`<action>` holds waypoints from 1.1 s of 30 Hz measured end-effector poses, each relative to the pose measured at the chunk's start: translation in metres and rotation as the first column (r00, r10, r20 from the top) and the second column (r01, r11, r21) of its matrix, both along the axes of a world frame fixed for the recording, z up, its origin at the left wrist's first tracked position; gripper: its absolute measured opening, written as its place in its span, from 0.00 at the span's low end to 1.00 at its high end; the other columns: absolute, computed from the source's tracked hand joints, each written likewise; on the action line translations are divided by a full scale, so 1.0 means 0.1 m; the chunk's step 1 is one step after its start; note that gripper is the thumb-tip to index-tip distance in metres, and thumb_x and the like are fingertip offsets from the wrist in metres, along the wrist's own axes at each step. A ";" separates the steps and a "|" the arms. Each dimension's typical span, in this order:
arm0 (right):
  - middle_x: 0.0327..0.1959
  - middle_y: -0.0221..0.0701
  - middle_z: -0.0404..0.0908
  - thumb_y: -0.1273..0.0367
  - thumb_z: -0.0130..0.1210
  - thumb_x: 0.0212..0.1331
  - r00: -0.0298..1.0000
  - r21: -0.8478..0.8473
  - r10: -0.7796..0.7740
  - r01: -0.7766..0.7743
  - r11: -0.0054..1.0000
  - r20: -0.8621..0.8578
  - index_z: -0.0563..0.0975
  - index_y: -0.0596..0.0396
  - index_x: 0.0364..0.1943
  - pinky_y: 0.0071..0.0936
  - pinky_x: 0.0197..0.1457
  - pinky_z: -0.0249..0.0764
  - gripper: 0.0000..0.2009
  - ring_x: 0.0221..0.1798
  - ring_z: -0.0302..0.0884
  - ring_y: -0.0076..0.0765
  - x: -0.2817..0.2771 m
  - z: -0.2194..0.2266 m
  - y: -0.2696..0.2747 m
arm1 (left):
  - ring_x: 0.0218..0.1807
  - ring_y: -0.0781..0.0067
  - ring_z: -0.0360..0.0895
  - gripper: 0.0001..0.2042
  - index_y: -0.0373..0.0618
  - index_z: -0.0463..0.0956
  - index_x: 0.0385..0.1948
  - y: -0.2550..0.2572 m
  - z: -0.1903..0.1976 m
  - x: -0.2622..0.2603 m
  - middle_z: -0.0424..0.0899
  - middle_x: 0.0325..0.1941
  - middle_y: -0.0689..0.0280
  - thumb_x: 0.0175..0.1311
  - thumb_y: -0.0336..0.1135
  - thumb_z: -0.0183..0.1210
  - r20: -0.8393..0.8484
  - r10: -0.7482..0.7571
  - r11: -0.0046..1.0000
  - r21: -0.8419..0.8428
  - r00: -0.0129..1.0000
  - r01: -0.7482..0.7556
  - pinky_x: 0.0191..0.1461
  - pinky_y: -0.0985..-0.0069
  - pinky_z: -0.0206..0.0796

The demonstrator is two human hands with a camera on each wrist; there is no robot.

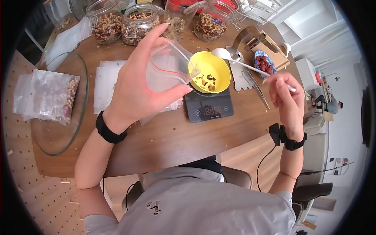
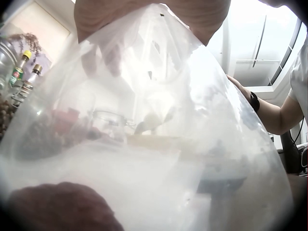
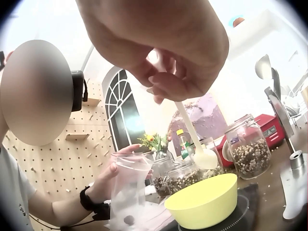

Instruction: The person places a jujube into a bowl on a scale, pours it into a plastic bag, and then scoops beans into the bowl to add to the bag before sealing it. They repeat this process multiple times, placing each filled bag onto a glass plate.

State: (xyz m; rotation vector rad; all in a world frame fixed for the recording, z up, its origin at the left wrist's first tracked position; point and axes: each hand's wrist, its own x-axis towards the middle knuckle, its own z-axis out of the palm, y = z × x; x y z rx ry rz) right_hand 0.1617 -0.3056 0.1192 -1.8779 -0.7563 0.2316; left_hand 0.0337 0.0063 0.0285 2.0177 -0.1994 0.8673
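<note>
The clear bag (image 3: 127,195) is at the left hand (image 1: 137,82), raised beside the yellow bowl (image 1: 221,65); in the head view it overlaps the bowl's left rim, but I cannot tell whether they touch. That hand's thumb and fingers are spread wide and nearly straight at the bag's mouth. The right hand (image 1: 290,96) pinches the handle of a white spoon (image 1: 223,54), its scoop near the bowl's far rim; whether it carries anything is unclear.

The step in hand looks like portioning, with a few dark and pale pieces in the bowl on the lit scale (image 1: 195,103). The next move probably calls for a wide bag mouth and a spoon kept clear of the rim.

For room, the bare strip of table (image 1: 168,141) before the scale is the easiest space. Leftward, loose bags (image 1: 105,88) lie flat, then a glass dish (image 1: 86,92) near the table's edge. Rightward, tweezers (image 1: 256,91) lie close to the scale. Beyond the bowl, jars (image 1: 141,29) crowd the far side, leaving little slack there.
</note>
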 end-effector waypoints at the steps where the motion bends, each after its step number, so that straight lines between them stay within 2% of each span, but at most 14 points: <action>1: 0.23 0.19 0.71 0.65 0.50 0.77 1.000 0.043 -0.014 0.014 0.999 -0.020 0.83 0.59 0.44 0.14 0.27 0.57 0.13 0.25 0.63 0.11 0.04 0.00 0.04 | 0.61 0.56 0.80 0.52 0.42 0.59 0.74 -0.01 0.00 0.01 0.79 0.60 0.53 0.43 0.35 0.79 0.014 0.002 1.000 -0.012 1.000 -0.002 0.63 0.65 0.73; 5: 0.24 0.19 0.71 0.63 0.47 0.79 0.996 0.247 -0.055 0.038 0.968 0.065 0.83 0.61 0.50 0.15 0.26 0.55 0.16 0.25 0.62 0.11 0.25 0.05 0.29 | 0.61 0.55 0.81 0.52 0.42 0.60 0.74 -0.04 -0.01 0.03 0.81 0.58 0.51 0.41 0.35 0.81 0.031 0.007 1.000 -0.006 1.000 -0.007 0.62 0.66 0.74; 9: 0.26 0.19 0.73 0.61 0.49 0.78 0.976 0.288 0.011 -0.075 0.955 0.216 0.84 0.59 0.51 0.15 0.26 0.54 0.17 0.24 0.62 0.11 0.52 0.21 0.71 | 0.61 0.54 0.81 0.52 0.41 0.60 0.74 -0.04 0.00 0.03 0.81 0.58 0.50 0.41 0.35 0.81 0.043 0.005 1.000 0.015 0.999 -0.006 0.62 0.65 0.74; 12: 0.27 0.19 0.76 0.62 0.52 0.76 0.974 0.201 0.083 -0.126 0.971 0.213 0.83 0.59 0.48 0.16 0.27 0.59 0.15 0.26 0.65 0.12 0.71 0.40 1.05 | 0.61 0.53 0.81 0.52 0.40 0.59 0.74 -0.03 0.02 0.02 0.81 0.58 0.50 0.41 0.35 0.81 0.037 0.008 1.000 0.026 0.999 -0.009 0.62 0.64 0.75; 15: 0.29 0.17 0.71 0.60 0.51 0.76 0.984 0.018 0.140 -0.142 0.990 0.112 0.82 0.56 0.50 0.14 0.30 0.56 0.15 0.30 0.61 0.10 1.00 0.46 1.38 | 0.60 0.53 0.81 0.53 0.40 0.59 0.74 -0.01 0.03 0.01 0.80 0.59 0.50 0.41 0.35 0.81 0.020 0.020 0.999 0.032 1.000 -0.021 0.62 0.64 0.75; 18: 0.33 0.31 0.84 0.65 0.62 0.64 0.971 -0.239 0.202 -0.228 0.944 -0.130 0.81 0.61 0.56 0.23 0.32 0.72 0.19 0.32 0.77 0.24 1.09 0.76 1.72 | 0.60 0.54 0.81 0.54 0.40 0.58 0.74 -0.02 0.05 0.01 0.80 0.59 0.51 0.41 0.36 0.81 -0.013 0.017 1.000 -0.003 1.000 -0.018 0.62 0.64 0.75; 21: 0.27 0.27 0.81 0.65 0.61 0.64 0.933 0.034 0.352 -0.350 0.936 -0.080 0.86 0.56 0.41 0.21 0.25 0.64 0.10 0.24 0.72 0.22 1.47 0.37 2.11 | 0.59 0.55 0.81 0.54 0.39 0.57 0.75 -0.03 0.09 0.00 0.79 0.60 0.52 0.41 0.36 0.82 -0.044 -0.004 0.998 -0.057 0.999 0.002 0.62 0.64 0.74; 22: 0.26 0.27 0.81 0.65 0.60 0.65 0.945 -0.066 0.317 -0.323 0.944 -0.085 0.85 0.56 0.40 0.22 0.24 0.64 0.10 0.24 0.71 0.22 1.51 0.37 2.15 | 0.59 0.56 0.81 0.55 0.39 0.57 0.75 -0.04 0.11 -0.01 0.79 0.60 0.53 0.41 0.36 0.82 -0.059 -0.013 0.997 -0.083 0.998 0.008 0.62 0.65 0.74; 24: 0.24 0.26 0.79 0.65 0.58 0.66 0.964 -0.272 0.248 -0.264 0.925 -0.092 0.85 0.56 0.36 0.23 0.23 0.63 0.10 0.23 0.71 0.22 1.50 0.39 2.17 | 0.59 0.57 0.81 0.55 0.38 0.56 0.75 -0.03 0.12 -0.01 0.79 0.60 0.53 0.41 0.36 0.82 -0.067 -0.017 0.997 -0.082 0.998 0.012 0.62 0.65 0.74; 27: 0.24 0.25 0.78 0.65 0.57 0.66 0.985 -0.354 0.173 -0.156 0.922 0.017 0.83 0.55 0.34 0.24 0.23 0.63 0.10 0.23 0.70 0.22 1.32 0.49 2.00 | 0.59 0.57 0.81 0.55 0.38 0.55 0.75 -0.01 0.11 -0.01 0.79 0.60 0.52 0.41 0.36 0.82 -0.040 -0.005 0.999 -0.043 0.999 0.003 0.63 0.65 0.74; 28: 0.24 0.25 0.78 0.65 0.57 0.67 0.975 -0.347 0.210 -0.170 0.922 0.080 0.83 0.56 0.34 0.24 0.23 0.63 0.10 0.22 0.70 0.23 1.47 0.42 1.96 | 0.59 0.57 0.81 0.55 0.37 0.56 0.75 -0.01 0.11 -0.01 0.79 0.60 0.52 0.42 0.36 0.82 -0.038 -0.004 0.999 -0.047 0.999 0.002 0.63 0.65 0.74; 29: 0.25 0.24 0.78 0.65 0.56 0.69 0.961 -0.257 0.271 -0.273 0.927 -0.045 0.84 0.58 0.36 0.25 0.24 0.65 0.11 0.23 0.71 0.22 1.63 0.33 1.84 | 0.59 0.57 0.81 0.54 0.37 0.56 0.74 0.00 0.10 0.00 0.79 0.60 0.52 0.42 0.36 0.82 -0.036 -0.003 0.999 -0.052 0.999 0.001 0.63 0.65 0.74; 30: 0.25 0.24 0.78 0.64 0.56 0.69 0.951 -0.138 0.278 -0.260 0.956 0.133 0.84 0.58 0.38 0.23 0.26 0.66 0.11 0.25 0.71 0.21 1.39 0.38 1.64 | 0.60 0.57 0.81 0.53 0.38 0.56 0.75 0.02 0.09 0.00 0.78 0.61 0.53 0.43 0.35 0.81 -0.038 -0.003 1.000 -0.008 0.999 0.002 0.61 0.65 0.76; 33: 0.29 0.18 0.74 0.60 0.55 0.74 0.975 -0.182 -0.007 0.048 0.982 0.220 0.80 0.55 0.47 0.12 0.32 0.59 0.12 0.31 0.67 0.10 0.85 0.15 1.01 | 0.62 0.57 0.79 0.51 0.40 0.56 0.75 0.08 0.06 0.01 0.75 0.64 0.54 0.46 0.31 0.78 -0.052 0.005 0.995 0.097 0.999 0.000 0.57 0.65 0.80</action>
